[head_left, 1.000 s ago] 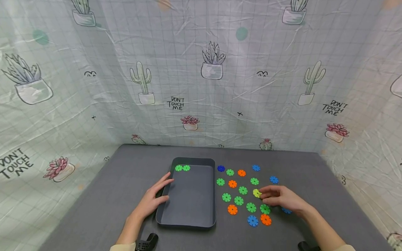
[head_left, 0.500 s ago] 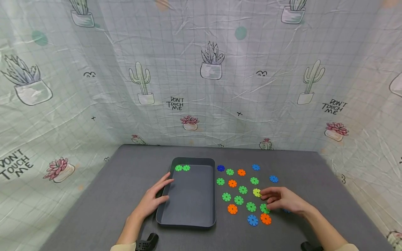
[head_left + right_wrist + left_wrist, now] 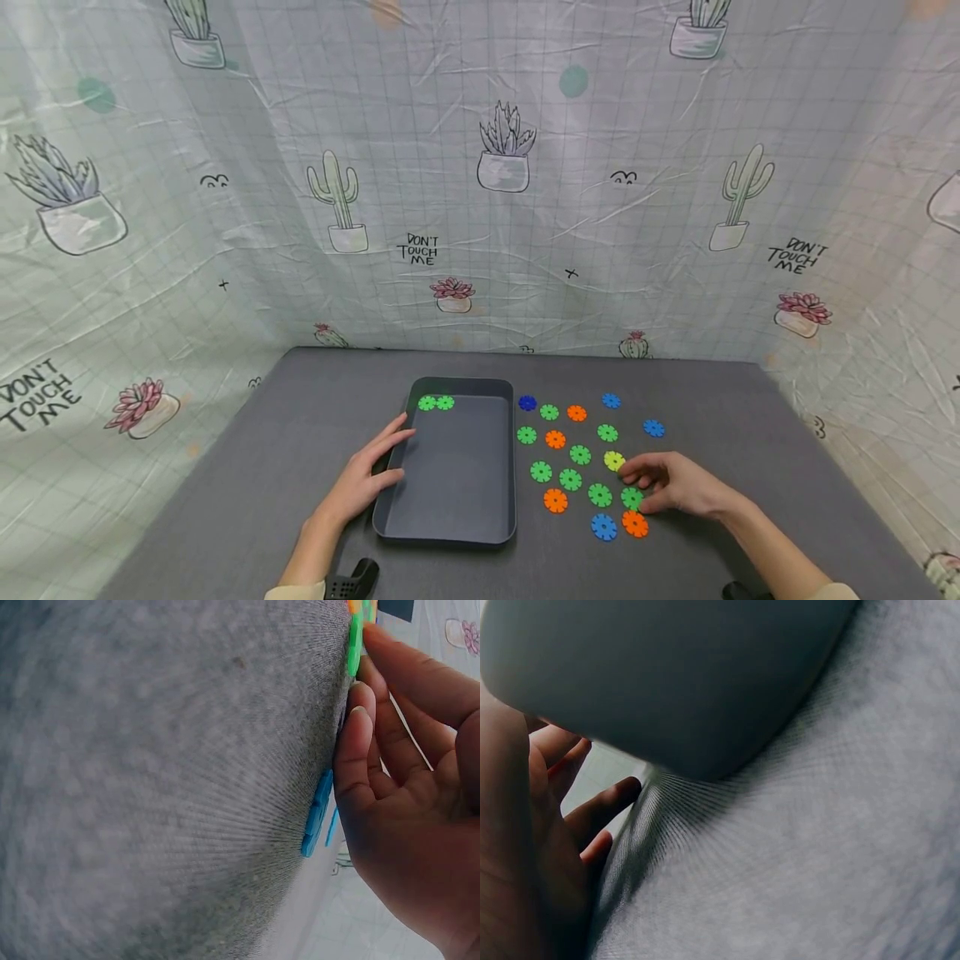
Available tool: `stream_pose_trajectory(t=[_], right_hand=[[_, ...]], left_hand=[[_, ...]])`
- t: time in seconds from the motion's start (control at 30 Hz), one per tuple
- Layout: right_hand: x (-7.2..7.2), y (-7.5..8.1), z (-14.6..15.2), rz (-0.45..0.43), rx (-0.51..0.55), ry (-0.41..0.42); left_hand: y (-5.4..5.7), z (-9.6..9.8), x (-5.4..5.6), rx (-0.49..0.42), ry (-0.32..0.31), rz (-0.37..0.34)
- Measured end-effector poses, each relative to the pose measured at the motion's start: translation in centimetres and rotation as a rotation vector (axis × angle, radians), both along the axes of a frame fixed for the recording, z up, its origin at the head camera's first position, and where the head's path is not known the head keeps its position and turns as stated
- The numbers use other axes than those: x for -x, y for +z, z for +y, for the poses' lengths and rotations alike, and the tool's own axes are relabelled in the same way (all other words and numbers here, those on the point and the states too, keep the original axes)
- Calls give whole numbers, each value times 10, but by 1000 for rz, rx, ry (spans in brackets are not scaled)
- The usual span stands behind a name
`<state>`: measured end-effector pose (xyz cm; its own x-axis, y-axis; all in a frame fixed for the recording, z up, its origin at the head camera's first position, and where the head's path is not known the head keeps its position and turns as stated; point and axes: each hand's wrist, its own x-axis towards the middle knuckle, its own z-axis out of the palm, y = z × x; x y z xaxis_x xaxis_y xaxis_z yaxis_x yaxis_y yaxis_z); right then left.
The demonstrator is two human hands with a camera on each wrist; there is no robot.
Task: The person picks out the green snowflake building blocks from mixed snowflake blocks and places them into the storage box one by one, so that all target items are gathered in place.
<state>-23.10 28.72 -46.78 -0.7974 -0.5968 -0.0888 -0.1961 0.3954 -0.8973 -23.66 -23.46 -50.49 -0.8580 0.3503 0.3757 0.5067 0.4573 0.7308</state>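
Observation:
In the head view, my left hand (image 3: 369,477) rests over the left rim of the dark grey tray (image 3: 449,536), fingers spread. Two green notched discs (image 3: 436,403) lie side by side in the tray's far left corner. My right hand (image 3: 681,485) is low over the table, its thumb at the right edge of a green disc (image 3: 631,498). Its index fingertip sits between that disc and a yellow disc (image 3: 614,461). In the right wrist view, a fingertip meets a green disc (image 3: 355,646), and a blue disc (image 3: 318,814) lies beneath the hand.
Several more discs lie right of the tray, including a dark blue disc (image 3: 527,402), an orange disc (image 3: 555,501) and a light blue disc (image 3: 603,527). An orange disc (image 3: 635,523) is just below the right thumb. A cactus-print cloth (image 3: 510,250) stands behind the table.
My right thumb has moved away from the index finger, down to the edge of the green disc, and the index fingertip has dropped below the yellow disc. The left hand stays put.

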Motion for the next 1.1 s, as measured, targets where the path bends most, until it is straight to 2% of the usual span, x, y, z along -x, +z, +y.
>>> stream_pose_trajectory(t=[0.3, 0.5, 0.73, 0.93, 1.1], right_hand=[[-1, 0, -5, 40, -44, -3], [-1, -1, -6, 39, -51, -20], [-4, -1, -6, 87, -75, -62], [-5, -1, -5, 106, -81, -78], [-5, 0, -4, 91, -74, -82]], left_hand=[[-1, -2, 0, -14, -2, -35], [0, -2, 0, -9, -2, -29], [-3, -1, 1, 17, 6, 14], [-1, -1, 0, -6, -5, -29], [-1, -1, 1, -11, -8, -38]])
